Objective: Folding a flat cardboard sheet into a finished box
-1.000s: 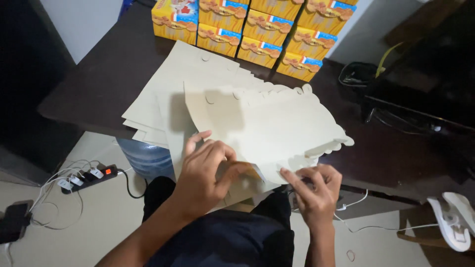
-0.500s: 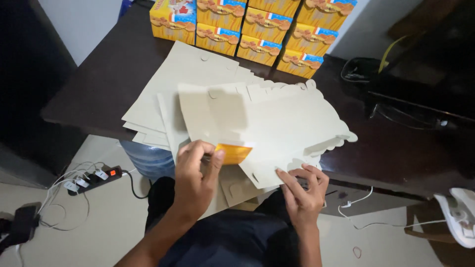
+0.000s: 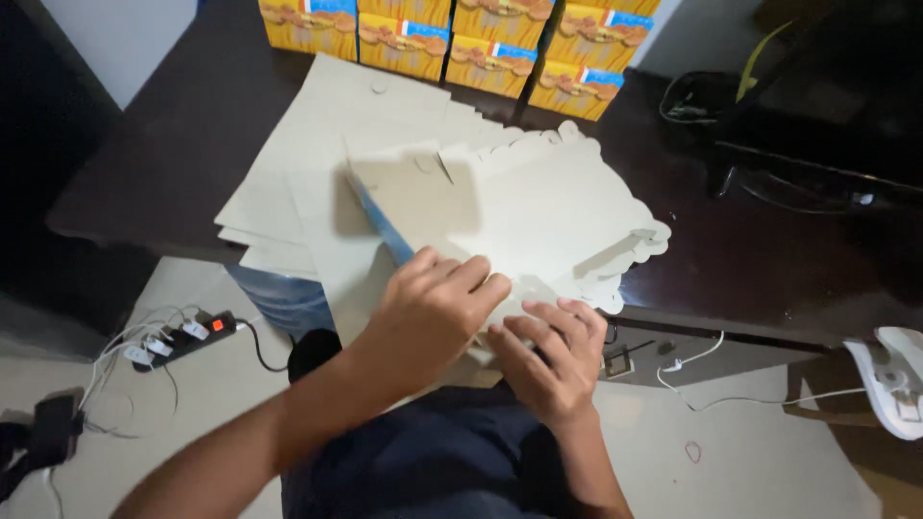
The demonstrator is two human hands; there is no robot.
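Head view, left hand (image 3: 433,312) flat, fingers together, pressing cardboard box blank (image 3: 519,216), right hand (image 3: 553,360) curled, gripping its near edge

The top edge cuts off the far row of yellow boxes (image 3: 452,38); both hands hide the cardboard sheet's (image 3: 538,211) near edge (fold unseen).

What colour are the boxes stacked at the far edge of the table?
The boxes are yellow-orange with small blue and red patches, seen in the head view.
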